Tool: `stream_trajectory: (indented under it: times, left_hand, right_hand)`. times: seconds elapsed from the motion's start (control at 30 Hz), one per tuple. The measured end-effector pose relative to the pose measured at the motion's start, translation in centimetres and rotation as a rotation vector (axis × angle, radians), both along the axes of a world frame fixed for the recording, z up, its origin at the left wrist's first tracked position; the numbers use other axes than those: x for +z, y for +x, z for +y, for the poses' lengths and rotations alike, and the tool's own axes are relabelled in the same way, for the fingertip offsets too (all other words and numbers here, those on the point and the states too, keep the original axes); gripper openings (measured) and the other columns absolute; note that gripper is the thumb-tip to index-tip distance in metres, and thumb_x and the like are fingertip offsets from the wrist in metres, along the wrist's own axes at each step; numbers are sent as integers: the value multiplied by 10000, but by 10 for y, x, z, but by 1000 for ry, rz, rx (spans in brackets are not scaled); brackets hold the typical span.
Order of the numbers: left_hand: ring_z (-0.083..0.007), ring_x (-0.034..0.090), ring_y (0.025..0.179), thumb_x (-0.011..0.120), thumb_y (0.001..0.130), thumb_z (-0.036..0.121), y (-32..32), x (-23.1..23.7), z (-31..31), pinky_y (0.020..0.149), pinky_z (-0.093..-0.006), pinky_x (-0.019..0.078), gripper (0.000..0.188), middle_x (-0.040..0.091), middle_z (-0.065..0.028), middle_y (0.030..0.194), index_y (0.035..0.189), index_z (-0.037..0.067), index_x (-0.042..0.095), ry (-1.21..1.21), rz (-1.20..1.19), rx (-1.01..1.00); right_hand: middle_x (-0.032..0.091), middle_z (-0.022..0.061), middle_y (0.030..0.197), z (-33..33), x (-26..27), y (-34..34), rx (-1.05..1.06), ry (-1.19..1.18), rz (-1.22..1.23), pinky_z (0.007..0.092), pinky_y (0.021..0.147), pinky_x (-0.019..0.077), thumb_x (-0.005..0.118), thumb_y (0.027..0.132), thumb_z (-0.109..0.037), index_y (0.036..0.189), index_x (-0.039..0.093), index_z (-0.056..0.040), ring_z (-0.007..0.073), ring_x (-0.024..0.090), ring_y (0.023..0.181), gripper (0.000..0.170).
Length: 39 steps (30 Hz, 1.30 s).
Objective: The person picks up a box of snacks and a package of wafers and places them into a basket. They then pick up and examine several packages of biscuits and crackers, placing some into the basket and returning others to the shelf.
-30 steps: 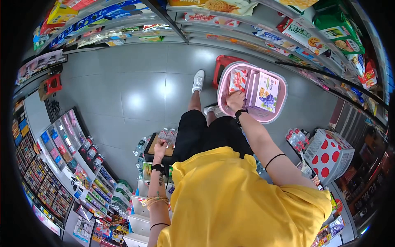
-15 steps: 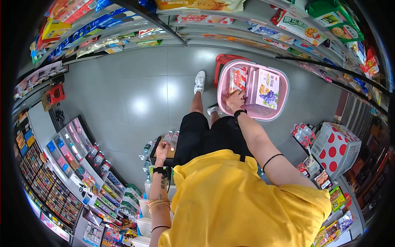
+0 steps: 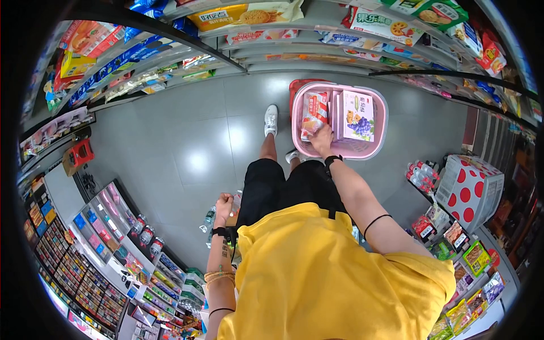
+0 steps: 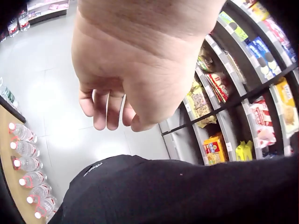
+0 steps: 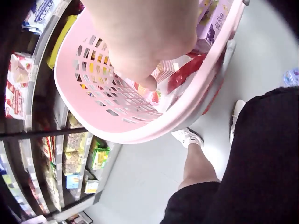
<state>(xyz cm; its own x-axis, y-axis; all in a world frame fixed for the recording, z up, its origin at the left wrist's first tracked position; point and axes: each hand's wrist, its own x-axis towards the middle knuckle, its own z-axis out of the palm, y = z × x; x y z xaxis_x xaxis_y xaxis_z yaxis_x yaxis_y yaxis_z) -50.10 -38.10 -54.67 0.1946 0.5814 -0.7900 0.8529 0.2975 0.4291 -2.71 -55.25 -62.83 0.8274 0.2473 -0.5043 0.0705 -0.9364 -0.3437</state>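
Observation:
In the head view my right hand [image 3: 322,139] reaches into a pink basket [image 3: 381,127] and grips the near end of a red-and-white wafer packet [image 3: 313,113]. The right wrist view has my thumb against that packet [image 5: 175,77], the other fingers hidden behind the hand. Beside the packet, inside the basket, stand purple boxes, the front one a grape-printed box [image 3: 358,116]. My left hand [image 3: 224,205] hangs beside the left thigh, fingers loosely curled and holding nothing. Water bottles [image 4: 28,163] stand on a ledge near it.
The basket overlaps a red stool [image 3: 294,90] on the grey tiled floor [image 3: 198,130]. Shelves of packaged snacks [image 3: 255,17] run along the front. A polka-dot box [image 3: 467,190] stands at right, and a display counter [image 3: 93,218] at left.
The view has shifted, and the basket sits slightly further left in it. More of the wafer packet shows, at a slight tilt, with my right hand at its near end. The left hand still hangs.

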Motion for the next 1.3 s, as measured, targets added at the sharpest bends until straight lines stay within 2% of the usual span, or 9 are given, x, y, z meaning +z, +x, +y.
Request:
stream_trajectory:
  times: [0.1,0.23,0.47,0.6,0.7,0.8,0.9,1.1,1.3]
  left_hand:
    - [-161,664,778,624,897,128,18,17,10,750,-302,533,134,707,-79,852,976,22,638,24,-26,24]
    - [-183,677,808,627,892,159,23,21,19,768,-317,534,156,714,-90,868,972,27,649,63,0,-26]
    - [-166,663,783,615,896,150,27,28,24,756,-304,530,144,693,-68,851,968,28,638,128,8,-84]
    - [-142,648,753,608,901,137,39,36,29,737,-292,529,132,679,-51,833,955,19,630,158,21,-136]
    - [-244,687,846,652,864,242,31,3,39,800,-354,531,220,714,-114,881,953,41,654,131,1,-149]
    - [-265,690,859,664,847,279,48,-7,58,808,-362,532,252,714,-124,877,953,51,664,147,17,-213]
    - [-266,691,935,685,842,308,94,24,76,854,-369,534,299,721,-138,960,991,49,680,175,-28,-288]
    - [-260,674,1074,733,829,364,199,104,95,940,-363,517,464,718,-142,1089,1160,42,680,190,-215,-391]
    - [-236,587,1226,829,776,347,258,145,76,1024,-344,466,758,612,-126,1324,1389,34,509,107,-544,-448]
  right_hand:
    - [655,248,1121,-6,-22,4,-121,43,-51,478,1025,432,848,649,-308,1244,540,30,406,605,1119,750]
    - [655,248,1152,3,-5,18,-191,-74,161,467,996,475,851,653,-430,986,717,-9,379,618,1130,554]
    - [568,231,1304,11,-12,20,-258,-188,226,493,1059,419,833,704,-447,1342,424,-11,424,510,1263,874]
    - [576,233,1290,6,5,24,-271,163,297,458,1045,442,868,677,-286,1353,381,-26,399,551,1229,872]
    - [640,238,1160,6,48,33,-369,312,446,460,805,600,854,669,-212,1313,418,-12,392,670,1015,803]
    - [683,259,1031,5,109,39,-70,362,171,440,801,555,814,672,-321,1154,513,69,372,697,936,690]
    - [699,280,942,-5,79,63,93,265,216,450,831,539,777,659,-344,977,669,79,393,699,922,540]
    - [702,240,934,-7,225,91,537,136,209,402,819,537,792,663,-350,1097,659,10,358,693,912,580]
    - [698,150,931,-3,325,83,738,492,347,360,805,512,816,684,-283,1172,621,-20,276,672,895,588]
